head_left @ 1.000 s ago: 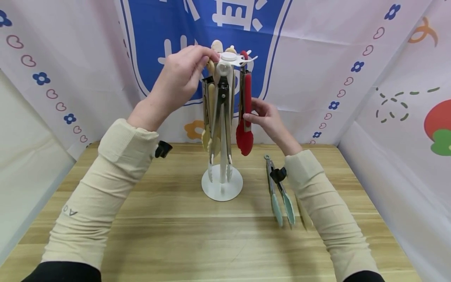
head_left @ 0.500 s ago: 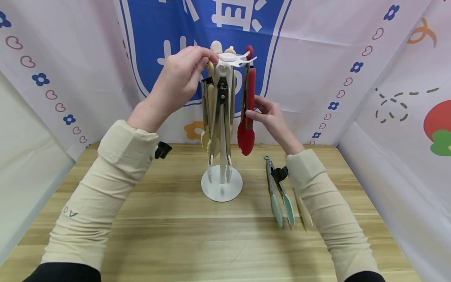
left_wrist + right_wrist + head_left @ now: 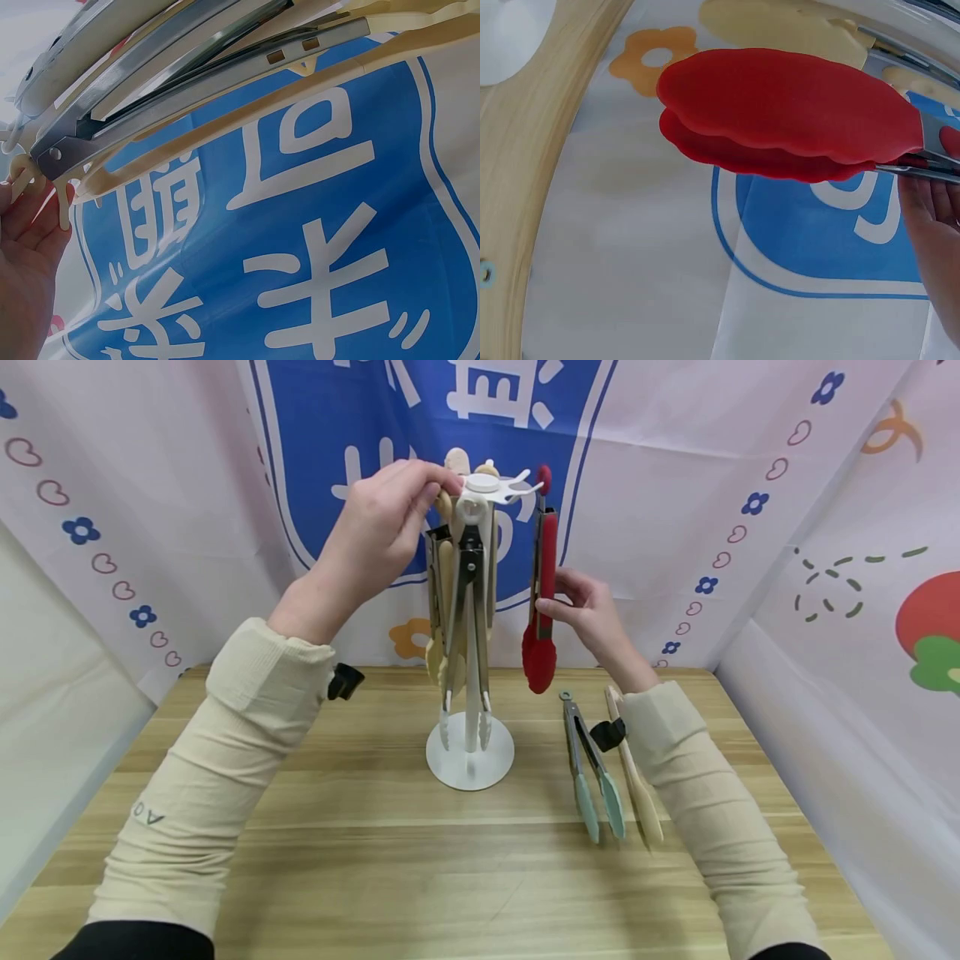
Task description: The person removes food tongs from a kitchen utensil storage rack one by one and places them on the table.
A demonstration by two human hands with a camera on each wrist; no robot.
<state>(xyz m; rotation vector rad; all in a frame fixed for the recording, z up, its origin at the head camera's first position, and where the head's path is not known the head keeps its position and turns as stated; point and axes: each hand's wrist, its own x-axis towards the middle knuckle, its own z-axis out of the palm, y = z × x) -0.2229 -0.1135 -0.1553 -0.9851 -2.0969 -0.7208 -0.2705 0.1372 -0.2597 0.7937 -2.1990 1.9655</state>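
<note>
A white utensil stand point(image 3: 470, 767) with hooks at its top stands upright, with several tongs and beige utensils hanging from it. My left hand point(image 3: 375, 522) pinches the stand's top at the left, beside a beige loop; in the left wrist view its fingertips are at the hook ends, partly cut off. My right hand point(image 3: 592, 610) grips red tongs point(image 3: 540, 656) by the handle. They hang upright to the right of the stand, their red loop near a hook's tip. In the right wrist view the two red scalloped heads point(image 3: 780, 105) lie close together.
Mint-tipped tongs point(image 3: 592, 777) lie spread on the wooden table point(image 3: 360, 860), right of the stand. A long beige utensil point(image 3: 636, 772) lies beside them, near my right sleeve. Behind the stand hangs a printed cloth point(image 3: 637, 485).
The red tongs rose a little, then moved right with my right hand, away from the stand; their loop has shifted from between the hooks to beside a hook's tip. My left hand stayed put.
</note>
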